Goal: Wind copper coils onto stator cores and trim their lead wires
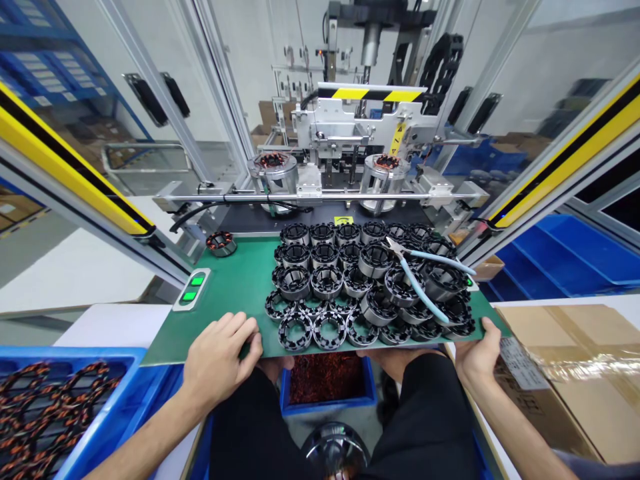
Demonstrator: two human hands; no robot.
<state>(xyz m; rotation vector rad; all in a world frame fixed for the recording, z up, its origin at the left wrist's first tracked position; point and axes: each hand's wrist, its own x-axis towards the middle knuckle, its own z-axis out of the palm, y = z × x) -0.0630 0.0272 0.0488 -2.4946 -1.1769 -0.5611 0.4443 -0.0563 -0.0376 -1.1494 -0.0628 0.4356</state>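
Loosely curled, my left hand rests at the front edge of the green worktop, left of the motor stator cores. Its palm side is hidden, so I cannot make out whether anything is inside. At the front right corner, my right hand grips the worktop's edge, thumb on top and fingers below. Between the hands stand rows of bare stator cores with black liners, some stacked. Cutting pliers with light blue handles lie open across those on the right. A copper-wound stator sits at the back left.
Behind the worktop, a winding machine carries two metal fixtures, left and right, with copper windings on top. Wound stators fill a blue bin at left. Copper scraps lie in a blue box below. Cardboard boxes stand at right.
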